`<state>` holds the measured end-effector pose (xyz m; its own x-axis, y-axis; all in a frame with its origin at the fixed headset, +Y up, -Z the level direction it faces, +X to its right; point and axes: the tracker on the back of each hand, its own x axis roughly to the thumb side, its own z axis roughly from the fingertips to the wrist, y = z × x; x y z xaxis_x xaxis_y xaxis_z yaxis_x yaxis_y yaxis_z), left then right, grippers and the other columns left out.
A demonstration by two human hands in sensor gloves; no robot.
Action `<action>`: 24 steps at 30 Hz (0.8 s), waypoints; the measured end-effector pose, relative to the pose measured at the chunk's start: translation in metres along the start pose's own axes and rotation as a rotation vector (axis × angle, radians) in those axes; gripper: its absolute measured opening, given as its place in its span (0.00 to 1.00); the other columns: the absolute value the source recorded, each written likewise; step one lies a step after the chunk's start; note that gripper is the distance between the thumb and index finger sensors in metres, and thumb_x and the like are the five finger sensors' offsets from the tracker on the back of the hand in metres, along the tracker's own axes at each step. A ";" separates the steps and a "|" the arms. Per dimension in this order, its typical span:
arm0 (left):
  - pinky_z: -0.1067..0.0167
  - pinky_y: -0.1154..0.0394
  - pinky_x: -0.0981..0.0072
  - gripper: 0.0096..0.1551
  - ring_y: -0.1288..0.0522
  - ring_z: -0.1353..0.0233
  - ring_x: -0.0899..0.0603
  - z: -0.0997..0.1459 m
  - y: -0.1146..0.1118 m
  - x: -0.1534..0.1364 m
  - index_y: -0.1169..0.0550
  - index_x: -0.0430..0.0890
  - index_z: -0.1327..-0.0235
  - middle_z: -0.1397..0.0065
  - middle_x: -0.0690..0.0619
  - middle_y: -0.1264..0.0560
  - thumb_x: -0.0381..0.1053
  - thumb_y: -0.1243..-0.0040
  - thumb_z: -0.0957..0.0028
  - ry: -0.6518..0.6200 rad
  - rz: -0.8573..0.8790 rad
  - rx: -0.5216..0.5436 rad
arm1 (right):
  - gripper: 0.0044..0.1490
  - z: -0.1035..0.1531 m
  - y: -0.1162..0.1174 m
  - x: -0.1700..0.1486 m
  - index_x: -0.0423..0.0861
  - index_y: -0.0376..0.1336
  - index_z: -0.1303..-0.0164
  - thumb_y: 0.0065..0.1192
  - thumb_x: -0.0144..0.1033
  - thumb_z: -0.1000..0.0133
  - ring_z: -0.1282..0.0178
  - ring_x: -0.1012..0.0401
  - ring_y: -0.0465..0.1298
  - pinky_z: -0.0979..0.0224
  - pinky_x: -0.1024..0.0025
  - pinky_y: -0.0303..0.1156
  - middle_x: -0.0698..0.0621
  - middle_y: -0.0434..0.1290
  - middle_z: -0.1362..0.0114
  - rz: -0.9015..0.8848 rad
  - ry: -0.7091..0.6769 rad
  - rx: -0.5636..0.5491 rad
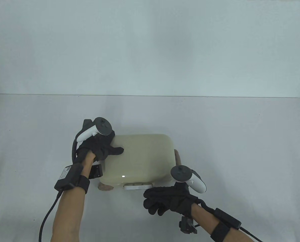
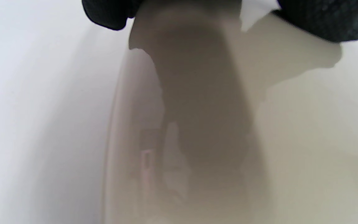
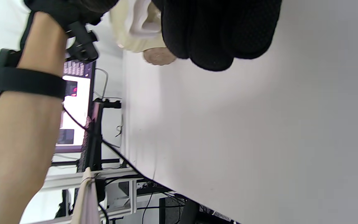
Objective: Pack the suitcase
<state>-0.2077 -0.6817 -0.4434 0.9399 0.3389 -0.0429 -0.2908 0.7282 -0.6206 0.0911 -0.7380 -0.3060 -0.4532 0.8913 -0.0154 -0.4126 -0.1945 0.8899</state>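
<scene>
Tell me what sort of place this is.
Most likely a lab or recording workspace, not a home. The plain white table stands before a bare white backdrop, and the right wrist view shows a lit monitor on a metal frame with loose cables beside it.

The closed suitcase is the one bulky obstacle on the bench, lying near its front edge. The left hand covers the case's left end, thumb across the lid; the right hand sits just in front of the silver handle, fingers curled. Wide bare bench lies behind the case and far out to both sides. Small wheels jut at the front-left corner.
</scene>
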 end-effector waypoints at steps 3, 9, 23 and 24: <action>0.23 0.42 0.42 0.63 0.53 0.16 0.28 0.000 0.000 0.000 0.61 0.49 0.19 0.14 0.41 0.61 0.71 0.46 0.57 0.001 0.002 0.000 | 0.44 0.003 0.001 0.007 0.39 0.40 0.18 0.44 0.52 0.35 0.29 0.51 0.77 0.32 0.60 0.76 0.49 0.67 0.21 0.057 0.000 -0.036; 0.22 0.42 0.42 0.62 0.53 0.16 0.28 0.000 0.000 0.000 0.61 0.49 0.20 0.14 0.41 0.61 0.71 0.46 0.57 0.002 0.008 0.001 | 0.44 0.015 0.011 0.035 0.40 0.51 0.21 0.46 0.57 0.39 0.32 0.51 0.79 0.37 0.62 0.78 0.46 0.71 0.25 0.403 0.009 -0.168; 0.23 0.42 0.42 0.62 0.53 0.16 0.28 0.000 0.000 -0.001 0.61 0.49 0.19 0.14 0.40 0.61 0.71 0.46 0.56 -0.011 0.013 0.002 | 0.61 -0.024 0.069 0.065 0.43 0.35 0.17 0.52 0.65 0.48 0.14 0.39 0.56 0.21 0.35 0.57 0.42 0.47 0.12 1.730 -0.042 -0.661; 0.23 0.42 0.42 0.62 0.53 0.16 0.28 0.000 0.000 -0.002 0.61 0.49 0.19 0.14 0.40 0.61 0.71 0.46 0.56 -0.012 0.014 0.002 | 0.64 -0.032 0.071 0.059 0.42 0.31 0.17 0.52 0.66 0.49 0.13 0.36 0.52 0.22 0.32 0.55 0.40 0.43 0.11 1.792 -0.015 -0.638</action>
<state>-0.2093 -0.6817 -0.4434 0.9334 0.3564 -0.0420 -0.3044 0.7242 -0.6188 0.0101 -0.7121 -0.2585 -0.6142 -0.4993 0.6111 0.2775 -0.8616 -0.4251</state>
